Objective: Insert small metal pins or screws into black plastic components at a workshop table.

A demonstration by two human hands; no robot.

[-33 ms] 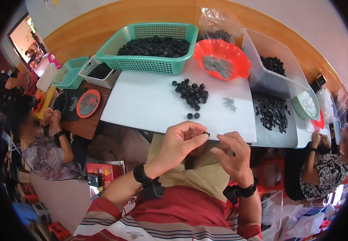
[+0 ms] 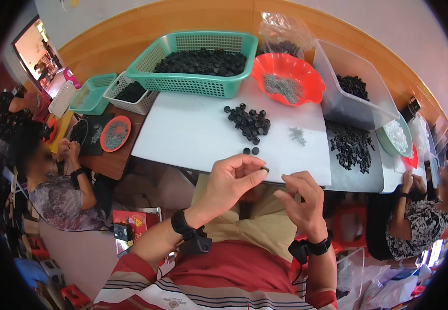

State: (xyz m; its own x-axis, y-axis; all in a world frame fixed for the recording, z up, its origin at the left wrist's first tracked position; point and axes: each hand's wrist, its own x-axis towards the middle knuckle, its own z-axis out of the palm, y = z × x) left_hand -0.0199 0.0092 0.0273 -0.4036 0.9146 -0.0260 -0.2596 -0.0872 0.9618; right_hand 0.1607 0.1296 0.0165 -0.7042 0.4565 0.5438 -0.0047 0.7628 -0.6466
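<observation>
My left hand (image 2: 235, 181), just off the table's front edge, pinches a small black cap (image 2: 265, 170) between thumb and fingertips. Beside it on the right is my right hand (image 2: 305, 199), its thumb and index fingertips apart, with nothing visible between them. Two loose black caps (image 2: 250, 151) lie on the white tabletop (image 2: 182, 129) above my left hand. Farther back is a pile of the same black caps (image 2: 249, 121). Right of that pile sits a small heap of grey metal screws or pins (image 2: 297, 135), too small to tell which.
Along the back stand a green basket (image 2: 193, 85) of black parts, a red scalloped bowl (image 2: 314, 93) of grey pieces and a clear bin (image 2: 358, 111). Small black parts (image 2: 352, 150) cover a grey mat. Co-workers sit at left (image 2: 61, 191) and right (image 2: 417, 222).
The table and its contents appear slightly lower and farther right in the picture. Both hands keep nearly the same pose, the left still pinching the black cap.
</observation>
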